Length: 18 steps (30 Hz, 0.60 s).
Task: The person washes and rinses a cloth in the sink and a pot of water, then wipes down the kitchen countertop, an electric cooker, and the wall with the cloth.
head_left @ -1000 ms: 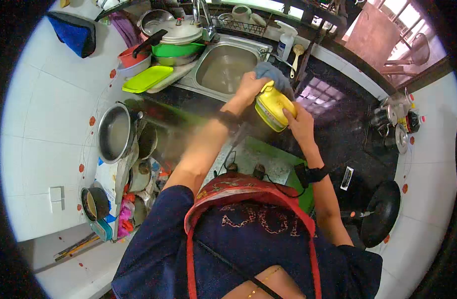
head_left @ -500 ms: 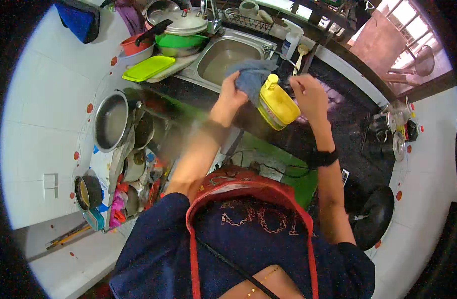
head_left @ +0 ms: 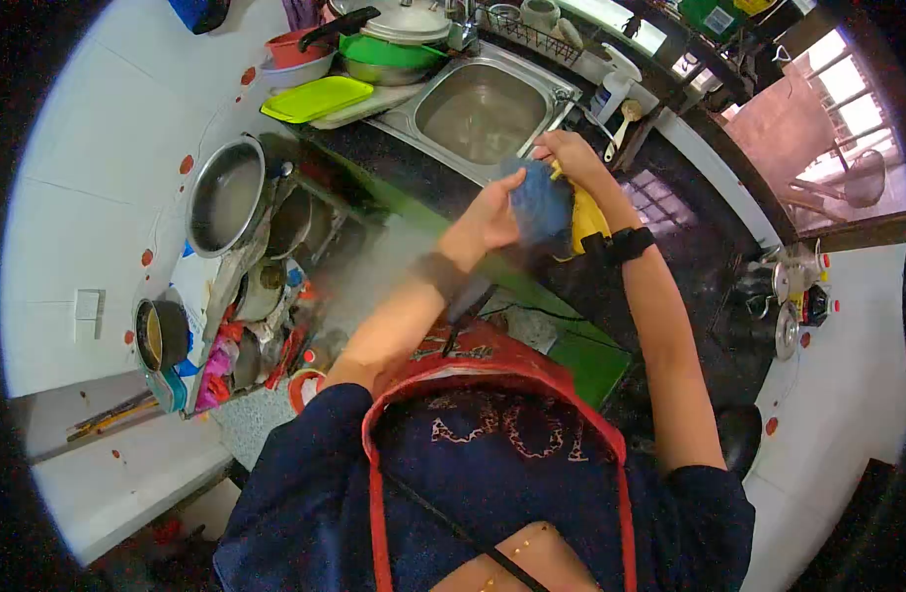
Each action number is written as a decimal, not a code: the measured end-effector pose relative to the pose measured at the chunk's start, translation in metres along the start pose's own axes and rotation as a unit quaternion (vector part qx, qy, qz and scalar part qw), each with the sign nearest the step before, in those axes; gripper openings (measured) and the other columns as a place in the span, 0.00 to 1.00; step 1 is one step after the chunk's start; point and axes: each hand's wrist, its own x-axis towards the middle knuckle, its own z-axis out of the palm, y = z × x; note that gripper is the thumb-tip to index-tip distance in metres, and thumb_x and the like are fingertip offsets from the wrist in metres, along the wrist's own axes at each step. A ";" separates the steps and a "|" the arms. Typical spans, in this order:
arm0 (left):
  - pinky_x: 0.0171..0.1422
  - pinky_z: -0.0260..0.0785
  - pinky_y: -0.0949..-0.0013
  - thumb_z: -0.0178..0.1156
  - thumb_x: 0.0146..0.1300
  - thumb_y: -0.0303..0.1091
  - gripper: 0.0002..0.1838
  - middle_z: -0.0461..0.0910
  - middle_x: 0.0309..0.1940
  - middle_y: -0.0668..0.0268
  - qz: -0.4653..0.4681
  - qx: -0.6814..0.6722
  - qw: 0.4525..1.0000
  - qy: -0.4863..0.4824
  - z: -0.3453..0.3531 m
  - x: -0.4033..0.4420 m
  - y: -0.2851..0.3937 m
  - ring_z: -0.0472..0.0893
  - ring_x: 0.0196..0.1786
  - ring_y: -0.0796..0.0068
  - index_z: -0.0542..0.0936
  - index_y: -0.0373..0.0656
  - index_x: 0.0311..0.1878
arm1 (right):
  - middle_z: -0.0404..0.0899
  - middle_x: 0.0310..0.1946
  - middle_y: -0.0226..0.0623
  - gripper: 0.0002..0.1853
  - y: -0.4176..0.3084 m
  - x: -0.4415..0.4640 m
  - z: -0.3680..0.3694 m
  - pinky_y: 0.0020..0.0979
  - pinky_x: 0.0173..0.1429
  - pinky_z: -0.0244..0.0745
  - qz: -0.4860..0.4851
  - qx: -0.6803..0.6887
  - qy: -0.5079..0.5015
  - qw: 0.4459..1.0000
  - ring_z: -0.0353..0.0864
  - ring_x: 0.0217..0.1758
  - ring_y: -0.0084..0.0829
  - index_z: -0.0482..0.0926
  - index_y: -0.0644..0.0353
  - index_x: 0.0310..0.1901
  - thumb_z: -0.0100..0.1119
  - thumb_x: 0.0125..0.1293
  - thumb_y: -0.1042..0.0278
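Note:
My left hand [head_left: 494,212] is closed on a crumpled blue-grey cloth [head_left: 542,207], with the thumb along its upper side. Right beside the cloth is a yellow dispenser [head_left: 590,219], its body partly covered by the cloth and by my right wrist. My right hand [head_left: 571,160] curls its fingers over the dispenser's yellow pump top, at the cloth's upper edge. The fingertips are partly hidden, so how firmly they grip cannot be seen. A black band circles the right wrist.
Behind my hands lies a steel sink [head_left: 483,111]. A lime-green tray [head_left: 317,100] and stacked pots stand left of it. A spray bottle [head_left: 612,97] and a brush [head_left: 626,123] are at its right. Metal jars [head_left: 769,281] stand far right. A steel pot [head_left: 226,195] sits left.
My right hand has moved left from beside the yellow dispenser onto its top. The cloth in my left hand has come round in front of the dispenser. The view has shifted slightly.

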 end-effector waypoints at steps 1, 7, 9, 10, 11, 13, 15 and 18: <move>0.66 0.60 0.52 0.41 0.70 0.46 0.21 0.77 0.51 0.58 0.003 0.001 1.000 0.000 -0.001 0.003 0.001 0.75 0.55 0.60 0.72 0.41 0.55 | 0.80 0.27 0.39 0.23 -0.004 0.003 -0.003 0.30 0.39 0.72 0.001 -0.025 -0.015 1.000 0.77 0.31 0.31 0.79 0.66 0.38 0.41 0.67 0.53; 0.66 0.58 0.49 0.40 0.70 0.46 0.21 0.76 0.53 0.58 0.013 -0.015 1.000 -0.016 -0.001 0.000 0.003 0.74 0.57 0.59 0.72 0.41 0.55 | 0.81 0.31 0.40 0.19 -0.001 0.008 -0.005 0.33 0.40 0.74 -0.209 -0.372 -0.053 0.903 0.80 0.33 0.32 0.78 0.66 0.40 0.42 0.67 0.59; 0.66 0.58 0.49 0.40 0.70 0.45 0.21 0.75 0.53 0.57 0.018 -0.016 0.999 -0.029 -0.003 0.000 0.006 0.74 0.57 0.58 0.72 0.41 0.55 | 0.80 0.30 0.40 0.18 -0.022 -0.001 0.001 0.32 0.39 0.74 -0.017 -0.284 -0.016 0.959 0.80 0.33 0.33 0.78 0.65 0.40 0.42 0.67 0.60; 0.66 0.58 0.49 0.40 0.70 0.45 0.21 0.75 0.53 0.57 0.020 -0.012 0.999 -0.031 -0.003 0.000 0.009 0.74 0.57 0.58 0.72 0.41 0.55 | 0.80 0.30 0.40 0.18 -0.026 0.001 0.000 0.32 0.39 0.74 -0.021 -0.285 -0.015 0.958 0.80 0.33 0.33 0.78 0.65 0.40 0.42 0.67 0.60; 0.66 0.58 0.49 0.40 0.70 0.45 0.21 0.75 0.53 0.57 0.027 -0.001 0.999 -0.024 -0.003 -0.002 0.008 0.74 0.57 0.58 0.72 0.41 0.56 | 0.80 0.29 0.38 0.17 -0.022 0.003 0.001 0.31 0.38 0.73 -0.010 -0.308 -0.013 0.951 0.79 0.32 0.31 0.78 0.65 0.40 0.43 0.67 0.60; 0.66 0.58 0.49 0.41 0.70 0.45 0.21 0.75 0.53 0.57 0.033 0.011 0.999 -0.017 -0.004 -0.008 0.004 0.74 0.57 0.58 0.71 0.41 0.56 | 0.79 0.28 0.37 0.17 -0.013 -0.001 0.003 0.29 0.37 0.73 0.000 -0.331 -0.010 0.944 0.79 0.31 0.29 0.78 0.66 0.39 0.44 0.67 0.60; 0.67 0.57 0.48 0.42 0.70 0.45 0.21 0.75 0.53 0.57 0.037 -0.005 0.999 -0.010 0.007 -0.018 0.006 0.73 0.57 0.57 0.71 0.41 0.56 | 0.78 0.27 0.46 0.13 -0.019 0.001 0.002 0.39 0.39 0.74 -0.164 -0.169 -0.050 0.971 0.79 0.34 0.45 0.78 0.64 0.33 0.53 0.59 0.61; 0.67 0.57 0.49 0.42 0.69 0.46 0.22 0.75 0.54 0.57 0.027 0.008 0.999 -0.034 0.006 -0.030 0.010 0.73 0.58 0.57 0.71 0.39 0.56 | 0.79 0.27 0.38 0.19 -0.023 -0.001 0.000 0.31 0.38 0.73 0.087 0.122 -0.062 0.987 0.77 0.31 0.30 0.78 0.67 0.40 0.48 0.65 0.55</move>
